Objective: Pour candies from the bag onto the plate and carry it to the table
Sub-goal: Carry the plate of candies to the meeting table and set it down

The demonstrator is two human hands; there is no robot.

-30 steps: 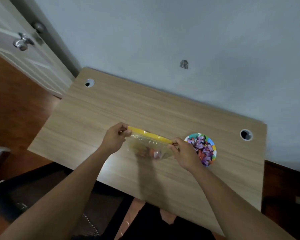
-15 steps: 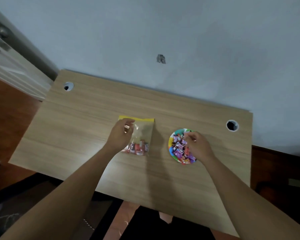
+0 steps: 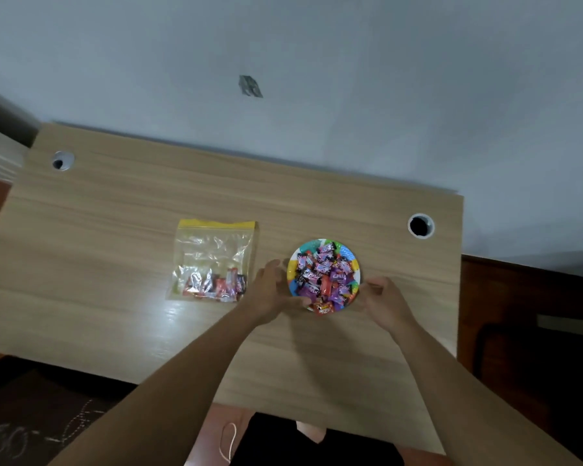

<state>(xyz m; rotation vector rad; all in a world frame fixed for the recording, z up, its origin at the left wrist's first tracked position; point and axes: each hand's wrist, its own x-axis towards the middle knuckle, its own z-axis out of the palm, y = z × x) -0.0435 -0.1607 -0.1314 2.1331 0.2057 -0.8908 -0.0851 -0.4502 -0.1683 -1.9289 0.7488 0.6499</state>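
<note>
The small round paper plate with a many-coloured rim [image 3: 323, 275] sits on the pale wood-grain desk [image 3: 115, 264], right of centre and near the front half of the top. It is heaped with glossy wrapped candies [image 3: 323, 274], mostly purple with some orange and red; one orange piece lies at the near rim and looks ready to slide off.

The plate lies directly between the two hands. The left hand [image 3: 270, 292] is at its left edge, fingers spread and loose, with the thumb reaching toward the near rim; whether it touches the rim cannot be told. The right hand [image 3: 382, 299] is just beside the right edge, fingers curled but empty. Neither hand has a grip yet, and both are about equally close. The plate is round, so no axis matters; the coming lift appears to depend on both hands closing under opposite rims and keeping it level.

Left of the left hand, apart from it, a clear crinkled plastic zip bag with a yellow seal strip [image 3: 212, 260] lies flat, a few candies left in its bottom.
</note>
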